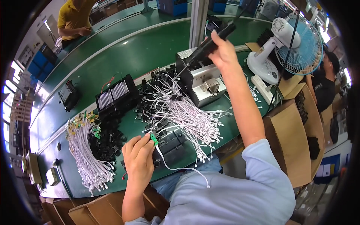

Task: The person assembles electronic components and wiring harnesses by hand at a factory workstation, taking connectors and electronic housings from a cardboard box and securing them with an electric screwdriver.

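Note:
My right hand is wrapped round a black electric screwdriver, held raised over the bench. Its thin bit slants down and left, beside a silver and black box that looks like a screw feeder. My left hand is closed, with its fingertips on a small green circuit board at the edge of a black plastic housing. From this board a white cable curves across the housing and hangs toward my lap. The fingers hide part of the housing.
Bundles of white cables lie beyond the housing; more cables with boards are at left. Small black parts and a black tray sit between. At right stand a fan, a power strip and a cardboard box. Two people are nearby.

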A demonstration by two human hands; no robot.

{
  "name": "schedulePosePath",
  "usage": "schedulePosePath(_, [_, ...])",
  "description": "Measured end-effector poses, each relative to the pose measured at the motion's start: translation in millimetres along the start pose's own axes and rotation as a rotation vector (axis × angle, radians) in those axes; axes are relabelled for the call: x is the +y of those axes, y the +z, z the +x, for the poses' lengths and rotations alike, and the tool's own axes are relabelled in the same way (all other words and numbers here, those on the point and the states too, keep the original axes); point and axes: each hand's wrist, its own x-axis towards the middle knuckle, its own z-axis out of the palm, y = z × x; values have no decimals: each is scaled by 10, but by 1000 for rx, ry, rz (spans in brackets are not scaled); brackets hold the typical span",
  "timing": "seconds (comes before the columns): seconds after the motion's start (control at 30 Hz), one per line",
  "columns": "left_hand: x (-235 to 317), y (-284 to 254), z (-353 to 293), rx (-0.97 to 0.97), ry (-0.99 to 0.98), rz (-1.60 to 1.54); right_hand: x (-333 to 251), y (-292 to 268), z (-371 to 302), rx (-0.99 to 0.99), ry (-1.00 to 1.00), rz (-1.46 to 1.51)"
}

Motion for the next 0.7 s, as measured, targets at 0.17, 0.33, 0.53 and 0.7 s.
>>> schedulePosePath(0.17, [-39, 23, 29, 2, 36, 11, -589, 179, -405, -112, -505, -25])
schedulePosePath(0.33, [-55, 24, 50, -4, 15, 13, -829, 69, -808, -39, -636, -218])
schedulePosePath(0.53, [-63, 39, 42, -18, -9, 12, -636, -106, -863, -48, -645, -390])
schedulePosePath(0.7, [-60, 61, 56, -17, -13, 4, -581, -128, -898, -91, -707, -445])
